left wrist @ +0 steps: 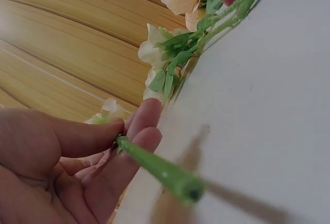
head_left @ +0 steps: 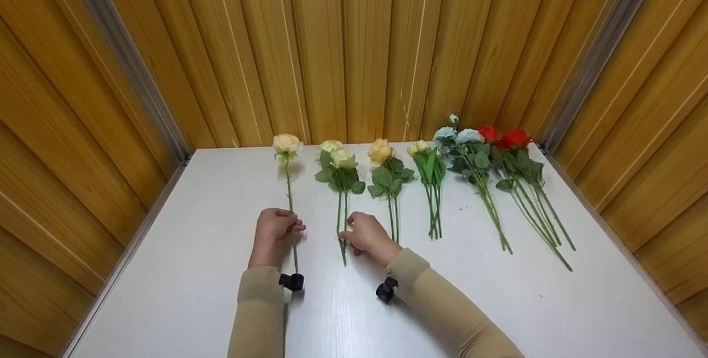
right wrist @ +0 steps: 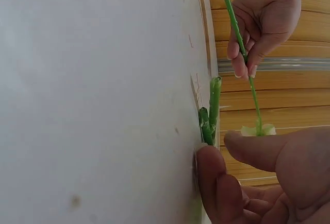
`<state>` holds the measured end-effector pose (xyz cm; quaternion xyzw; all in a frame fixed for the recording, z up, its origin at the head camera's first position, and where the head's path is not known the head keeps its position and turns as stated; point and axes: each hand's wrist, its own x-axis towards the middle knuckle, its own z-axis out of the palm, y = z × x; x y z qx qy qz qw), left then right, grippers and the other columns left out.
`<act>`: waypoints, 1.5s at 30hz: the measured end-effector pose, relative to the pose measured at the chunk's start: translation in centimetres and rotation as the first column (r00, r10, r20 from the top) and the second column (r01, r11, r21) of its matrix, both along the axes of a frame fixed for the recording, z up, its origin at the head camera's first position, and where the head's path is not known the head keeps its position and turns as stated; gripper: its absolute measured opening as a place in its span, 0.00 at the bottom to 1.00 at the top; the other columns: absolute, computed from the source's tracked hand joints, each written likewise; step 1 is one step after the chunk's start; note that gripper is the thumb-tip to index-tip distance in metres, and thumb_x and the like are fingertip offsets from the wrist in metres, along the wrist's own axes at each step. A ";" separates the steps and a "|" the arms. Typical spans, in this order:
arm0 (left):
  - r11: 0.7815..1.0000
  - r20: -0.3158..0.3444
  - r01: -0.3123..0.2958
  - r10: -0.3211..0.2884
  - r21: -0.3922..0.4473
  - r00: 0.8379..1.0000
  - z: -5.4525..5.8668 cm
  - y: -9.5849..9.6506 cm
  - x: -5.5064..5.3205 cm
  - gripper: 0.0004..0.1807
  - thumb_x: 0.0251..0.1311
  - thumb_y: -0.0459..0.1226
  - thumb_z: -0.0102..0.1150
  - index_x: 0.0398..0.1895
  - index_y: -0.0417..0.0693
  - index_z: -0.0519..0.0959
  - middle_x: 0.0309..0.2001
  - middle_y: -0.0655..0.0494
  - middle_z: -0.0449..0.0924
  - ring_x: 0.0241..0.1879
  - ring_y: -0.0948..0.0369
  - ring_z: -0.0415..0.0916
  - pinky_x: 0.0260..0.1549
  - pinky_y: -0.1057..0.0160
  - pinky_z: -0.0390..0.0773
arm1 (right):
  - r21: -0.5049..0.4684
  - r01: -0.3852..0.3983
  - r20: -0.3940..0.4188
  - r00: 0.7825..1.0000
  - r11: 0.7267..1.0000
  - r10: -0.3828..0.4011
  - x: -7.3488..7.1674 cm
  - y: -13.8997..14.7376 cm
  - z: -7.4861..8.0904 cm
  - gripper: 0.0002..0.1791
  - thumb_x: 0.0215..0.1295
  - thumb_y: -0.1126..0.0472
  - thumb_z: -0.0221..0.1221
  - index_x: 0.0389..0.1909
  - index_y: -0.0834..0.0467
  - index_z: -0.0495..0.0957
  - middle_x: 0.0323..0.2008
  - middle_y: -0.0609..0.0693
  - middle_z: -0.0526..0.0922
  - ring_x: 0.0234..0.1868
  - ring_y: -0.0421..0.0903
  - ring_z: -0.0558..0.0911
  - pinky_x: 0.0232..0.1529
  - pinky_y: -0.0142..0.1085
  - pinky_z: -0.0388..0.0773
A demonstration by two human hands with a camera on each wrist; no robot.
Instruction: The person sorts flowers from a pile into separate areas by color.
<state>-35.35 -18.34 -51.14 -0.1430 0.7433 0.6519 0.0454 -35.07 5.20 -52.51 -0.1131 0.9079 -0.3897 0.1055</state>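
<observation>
My left hand point(head_left: 275, 229) pinches the thin green stem of a single cream rose point(head_left: 287, 145) between thumb and fingers, its bloom toward the back wall. In the left wrist view the cut end of this stem point(left wrist: 160, 170) points toward the camera. My right hand point(head_left: 368, 236) grips the lower stems of the pale yellow-green roses point(head_left: 343, 160), whose blooms and leaves lie on the table. Two stem ends point(right wrist: 215, 98) stick out past the right thumb and index finger in the right wrist view.
Right of my right hand lie peach roses point(head_left: 380, 152), small yellow tulip-like flowers point(head_left: 419, 146), pale blue roses point(head_left: 469, 136) and red roses point(head_left: 514, 139). All lie on the white table point(head_left: 182, 269), blooms toward the wood-patterned back wall point(head_left: 343, 53). Side walls stand left and right.
</observation>
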 end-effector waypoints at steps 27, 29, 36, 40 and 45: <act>0.996 -0.251 0.081 -0.068 0.043 0.966 2.4 8.9 1.1 0.09 0.68 0.25 0.60 0.49 0.30 0.77 0.38 0.40 0.89 0.31 0.62 0.87 0.31 0.65 0.87 | -0.378 -0.074 -0.103 0.994 0.923 0.038 2.7 0.1 1.7 0.06 0.66 0.65 0.67 0.31 0.64 0.84 0.22 0.45 0.84 0.21 0.35 0.77 0.23 0.27 0.75; 0.995 -0.259 0.102 -0.095 0.015 0.961 2.4 9.6 1.3 0.12 0.67 0.26 0.62 0.52 0.31 0.78 0.39 0.39 0.89 0.32 0.61 0.88 0.32 0.65 0.88 | -0.356 -0.083 -0.122 0.992 0.931 0.042 2.9 0.8 1.7 0.06 0.66 0.66 0.66 0.30 0.64 0.83 0.21 0.45 0.82 0.20 0.35 0.76 0.23 0.26 0.73; 0.975 -0.291 0.219 -0.222 -0.044 0.931 2.4 12.3 1.2 0.26 0.68 0.25 0.60 0.69 0.31 0.70 0.48 0.35 0.87 0.43 0.50 0.90 0.41 0.59 0.89 | -0.370 -0.064 -0.087 0.996 0.927 0.034 2.8 3.8 1.7 0.05 0.68 0.70 0.63 0.32 0.68 0.82 0.29 0.56 0.87 0.23 0.37 0.80 0.27 0.32 0.81; 0.952 -0.315 0.277 -0.304 -0.130 0.899 2.4 14.3 0.6 0.31 0.66 0.23 0.59 0.73 0.34 0.68 0.48 0.35 0.88 0.44 0.48 0.89 0.41 0.60 0.89 | -0.370 0.021 -0.064 0.997 0.929 -0.048 2.4 5.6 1.7 0.03 0.67 0.71 0.62 0.35 0.67 0.81 0.31 0.56 0.86 0.25 0.38 0.81 0.31 0.36 0.86; 0.931 -0.319 0.281 -0.347 -0.235 0.882 2.1 16.4 -0.3 0.28 0.64 0.23 0.62 0.69 0.36 0.73 0.44 0.37 0.88 0.43 0.48 0.89 0.41 0.61 0.88 | -0.316 0.108 -0.061 0.989 0.943 -0.134 1.5 7.5 1.7 0.03 0.67 0.70 0.63 0.34 0.65 0.79 0.29 0.54 0.85 0.24 0.41 0.82 0.29 0.35 0.83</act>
